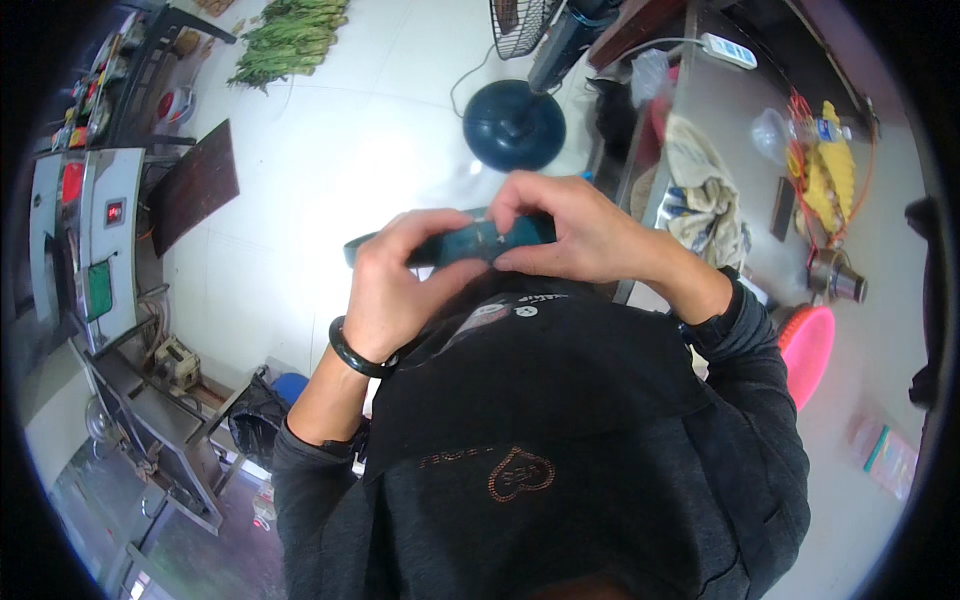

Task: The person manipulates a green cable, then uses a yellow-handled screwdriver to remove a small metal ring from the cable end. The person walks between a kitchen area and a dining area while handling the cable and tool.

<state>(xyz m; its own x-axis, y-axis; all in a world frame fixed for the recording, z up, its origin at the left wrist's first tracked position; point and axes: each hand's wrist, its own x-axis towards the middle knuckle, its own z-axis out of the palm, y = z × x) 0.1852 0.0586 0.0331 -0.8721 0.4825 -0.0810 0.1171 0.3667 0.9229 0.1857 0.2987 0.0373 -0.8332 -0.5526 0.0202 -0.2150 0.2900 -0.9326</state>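
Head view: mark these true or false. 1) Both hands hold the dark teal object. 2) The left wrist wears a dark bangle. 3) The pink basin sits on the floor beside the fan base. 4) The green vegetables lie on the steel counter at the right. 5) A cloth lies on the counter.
1) True: the left hand and the right hand both have a grip on the dark teal object.
2) True: a dark bangle circles the left wrist.
3) False: the pink basin is on the steel counter, apart from the fan base.
4) False: the green vegetables lie on the floor at upper left.
5) True: a crumpled cloth lies there.
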